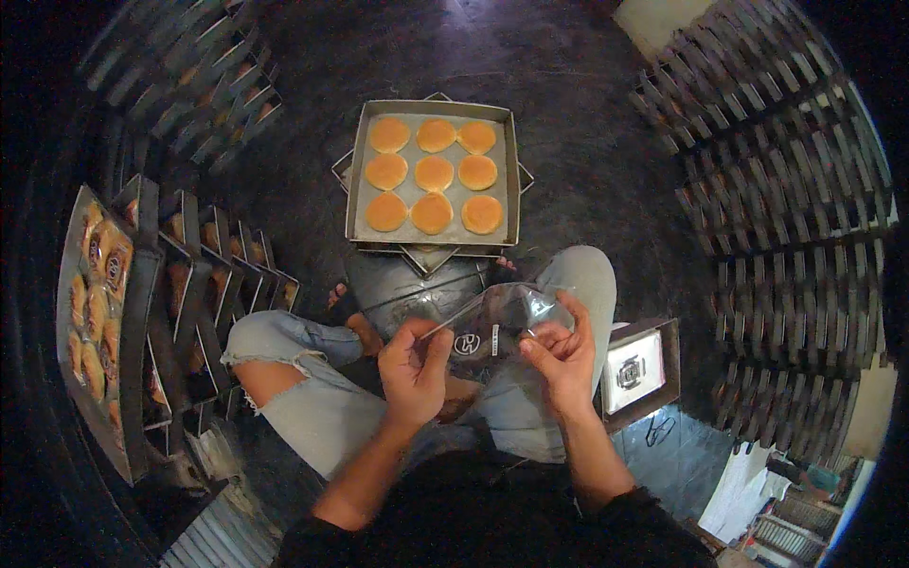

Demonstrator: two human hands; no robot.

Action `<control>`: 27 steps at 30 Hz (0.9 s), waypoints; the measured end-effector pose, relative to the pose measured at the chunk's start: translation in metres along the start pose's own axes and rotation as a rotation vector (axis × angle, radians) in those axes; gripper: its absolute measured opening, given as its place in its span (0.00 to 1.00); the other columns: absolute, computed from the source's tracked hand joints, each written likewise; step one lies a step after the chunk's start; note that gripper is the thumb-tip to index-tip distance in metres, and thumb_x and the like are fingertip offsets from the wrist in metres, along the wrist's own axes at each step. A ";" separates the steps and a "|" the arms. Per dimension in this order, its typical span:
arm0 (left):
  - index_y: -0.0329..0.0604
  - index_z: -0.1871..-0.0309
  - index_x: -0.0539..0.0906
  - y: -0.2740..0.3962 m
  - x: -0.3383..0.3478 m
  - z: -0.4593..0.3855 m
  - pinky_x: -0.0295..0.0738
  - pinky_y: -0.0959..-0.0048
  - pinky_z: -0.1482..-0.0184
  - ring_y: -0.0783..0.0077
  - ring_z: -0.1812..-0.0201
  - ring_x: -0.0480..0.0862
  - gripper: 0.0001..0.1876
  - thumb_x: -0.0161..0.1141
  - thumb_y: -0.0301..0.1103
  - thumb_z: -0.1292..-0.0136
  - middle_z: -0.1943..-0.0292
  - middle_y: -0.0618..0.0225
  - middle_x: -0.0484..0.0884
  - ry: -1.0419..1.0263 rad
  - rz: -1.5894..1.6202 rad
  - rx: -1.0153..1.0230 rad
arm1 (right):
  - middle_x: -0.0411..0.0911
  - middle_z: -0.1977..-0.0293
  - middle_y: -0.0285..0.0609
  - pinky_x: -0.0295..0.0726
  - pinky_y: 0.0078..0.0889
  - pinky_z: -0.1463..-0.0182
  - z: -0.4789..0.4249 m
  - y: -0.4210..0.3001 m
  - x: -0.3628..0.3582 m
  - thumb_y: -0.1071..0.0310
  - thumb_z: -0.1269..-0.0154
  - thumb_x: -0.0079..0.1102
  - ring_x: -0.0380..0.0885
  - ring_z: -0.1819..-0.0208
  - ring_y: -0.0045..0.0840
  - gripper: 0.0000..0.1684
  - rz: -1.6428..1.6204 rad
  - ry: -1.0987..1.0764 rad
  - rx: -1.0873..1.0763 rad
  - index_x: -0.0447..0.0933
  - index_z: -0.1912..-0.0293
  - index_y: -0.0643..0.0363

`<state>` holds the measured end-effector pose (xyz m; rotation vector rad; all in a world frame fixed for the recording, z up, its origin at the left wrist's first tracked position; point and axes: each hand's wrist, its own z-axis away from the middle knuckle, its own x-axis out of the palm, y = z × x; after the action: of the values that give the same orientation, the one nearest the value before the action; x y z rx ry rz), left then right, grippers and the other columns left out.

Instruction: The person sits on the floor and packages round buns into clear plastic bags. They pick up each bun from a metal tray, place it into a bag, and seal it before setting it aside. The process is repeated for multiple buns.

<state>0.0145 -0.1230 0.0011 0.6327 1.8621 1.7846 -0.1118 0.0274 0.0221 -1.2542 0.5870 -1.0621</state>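
A clear plastic bag [483, 341] with white print is stretched between my two hands, above my crossed legs. My left hand [417, 369] pinches one edge of it between thumb and fingers. At the opposite side my right hand [564, 348] grips the film, its fingers curled around the bag. No bread shows inside the bag. In front of me, beyond the hands, a square metal baking tray [516, 177] holds several round golden buns [434, 172] in rows. It sits on other trays [426, 264], turned at an angle beneath it.
At my left stand stacked trays [133, 355]; the top one holds bagged buns [96, 305]. By my right knee, a metal tray [671, 362] holds a stack of printed plastic bags [634, 373]. Tall stacks of dark trays [781, 277] line the right, and more trays [192, 78] rise far left.
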 end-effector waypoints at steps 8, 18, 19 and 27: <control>0.46 0.57 0.83 -0.048 -0.103 -0.070 0.60 0.83 0.78 0.90 0.73 0.72 0.11 0.59 0.42 0.22 0.71 0.80 0.80 0.300 0.375 -0.489 | 0.83 0.69 0.37 0.77 0.29 0.60 -0.130 0.059 0.089 0.60 0.25 0.62 0.79 0.67 0.20 0.15 0.109 -0.245 0.247 0.81 0.60 0.65; 0.51 0.48 0.78 -0.073 -0.127 -0.075 0.70 0.82 0.70 0.84 0.65 0.77 0.14 0.54 0.50 0.21 0.60 0.76 0.81 0.566 0.803 -0.670 | 0.78 0.49 0.58 0.77 0.49 0.38 -0.372 0.235 -0.004 0.48 0.48 0.77 0.76 0.43 0.51 0.44 1.405 -0.101 -0.163 0.75 0.39 0.67; 0.51 0.49 0.78 -0.073 -0.127 -0.076 0.71 0.81 0.70 0.83 0.65 0.78 0.14 0.54 0.51 0.21 0.61 0.76 0.81 0.537 0.843 -0.630 | 0.78 0.50 0.58 0.77 0.49 0.39 -0.371 0.233 0.006 0.47 0.50 0.77 0.76 0.44 0.51 0.44 1.445 -0.079 -0.160 0.76 0.40 0.67; 0.49 0.52 0.78 -0.054 -0.110 -0.094 0.71 0.80 0.72 0.82 0.68 0.78 0.16 0.52 0.51 0.20 0.64 0.76 0.80 0.591 0.450 -0.709 | 0.83 0.50 0.54 0.83 0.43 0.46 -0.324 0.194 0.039 0.57 0.50 0.81 0.84 0.49 0.43 0.36 1.149 -0.030 -0.040 0.77 0.46 0.64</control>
<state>0.0411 -0.2674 -0.0469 0.2649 1.2608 2.9636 -0.3071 -0.1661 -0.2392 -0.7346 1.1106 -0.0633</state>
